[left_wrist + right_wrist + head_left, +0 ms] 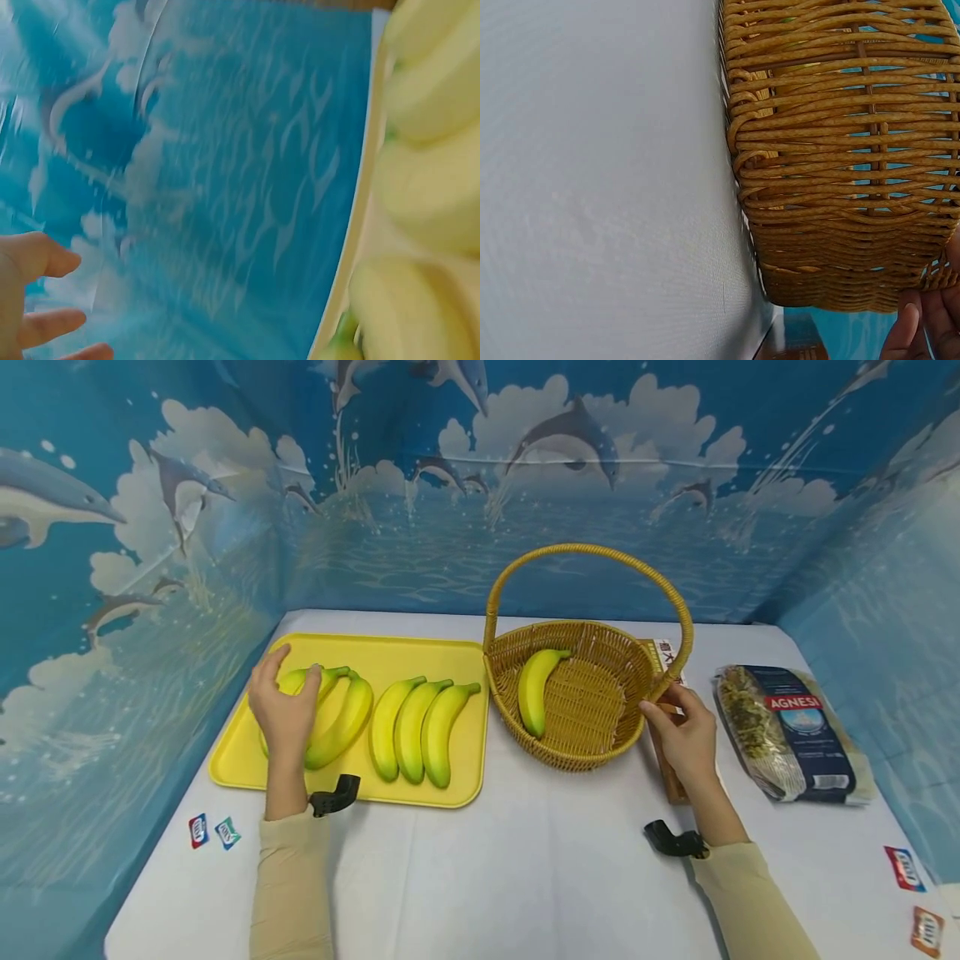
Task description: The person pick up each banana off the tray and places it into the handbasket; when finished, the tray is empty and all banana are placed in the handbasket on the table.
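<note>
The left hand (283, 710) rests with its fingers spread and relaxed over a pair of bananas (339, 720) at the left end of a yellow tray (390, 652); the grip is apart, touching the fruit without curling round it. In the left wrist view the fingertips (45, 259) show straight against the blue backdrop (225, 187), with blurred bananas at the right edge.

The right hand (686, 735) sits at the right rim of a wicker basket (592, 693), just below the base of its arched handle (592, 553). The fingers touch the rim, and the thumb and fingers seem to pinch the weave there, though the right wrist view shows only fingertips (904, 330) against the basket wall (840, 187).

Three more bananas (416, 727) lie side by side on the right half of the tray. One banana (536, 687) lies inside the basket, on its left side. Tray and basket stand touching on a white tabletop (510, 860).

A brown box (667, 768) lies partly hidden behind the basket and under the right hand. To the right, well apart, lies a dark pasta packet (795, 731). Small sachets (213, 831) lie near the left front edge of the tabletop, and more (903, 868) near the right front corner.
</note>
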`<state>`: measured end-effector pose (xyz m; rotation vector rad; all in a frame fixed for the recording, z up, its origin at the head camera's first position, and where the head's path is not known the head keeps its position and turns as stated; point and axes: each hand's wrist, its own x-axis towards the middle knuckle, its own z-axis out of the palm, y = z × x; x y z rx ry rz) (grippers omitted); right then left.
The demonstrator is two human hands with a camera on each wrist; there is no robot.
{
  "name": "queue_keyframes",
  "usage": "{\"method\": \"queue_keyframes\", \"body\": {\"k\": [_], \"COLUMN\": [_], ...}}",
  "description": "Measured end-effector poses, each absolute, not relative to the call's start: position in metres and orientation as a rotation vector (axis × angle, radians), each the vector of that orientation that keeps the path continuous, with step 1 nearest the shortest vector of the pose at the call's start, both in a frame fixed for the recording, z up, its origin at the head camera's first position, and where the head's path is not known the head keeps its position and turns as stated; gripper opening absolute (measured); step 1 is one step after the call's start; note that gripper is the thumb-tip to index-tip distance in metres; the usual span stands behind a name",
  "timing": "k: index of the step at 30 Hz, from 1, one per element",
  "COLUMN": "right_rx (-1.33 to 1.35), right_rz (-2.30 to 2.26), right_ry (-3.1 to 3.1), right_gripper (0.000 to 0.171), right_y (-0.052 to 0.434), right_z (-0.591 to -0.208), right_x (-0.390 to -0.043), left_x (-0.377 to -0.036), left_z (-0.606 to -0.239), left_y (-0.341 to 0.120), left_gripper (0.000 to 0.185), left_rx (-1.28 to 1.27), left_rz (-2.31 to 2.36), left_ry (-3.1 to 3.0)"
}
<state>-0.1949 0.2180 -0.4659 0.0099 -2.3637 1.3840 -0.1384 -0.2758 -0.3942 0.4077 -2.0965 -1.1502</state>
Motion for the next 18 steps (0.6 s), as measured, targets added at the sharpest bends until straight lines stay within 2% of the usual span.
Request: {"method": "queue_keyframes", "body": {"k": [10,18], "right_rx": [0.029,0.035], "right_rz": [1.397,1.396], "right_ry": [-2.347,-2.342], "right_gripper": [0.04,0.04], "right_y": [0.218,0.219], "right_z": [-0.467,-0.468], "right_x": [-0.195,-0.196], "left_x": [-0.125,-0.132], "left_z": [-0.408,-0.438], "left_y": [-0.33,-0.35], "left_gripper": [0.053,0.057], "left_rx": [0.692,0.703], "left_rz": [-1.178,-1.237], "left_ry": [-2.1,-2.263]}}
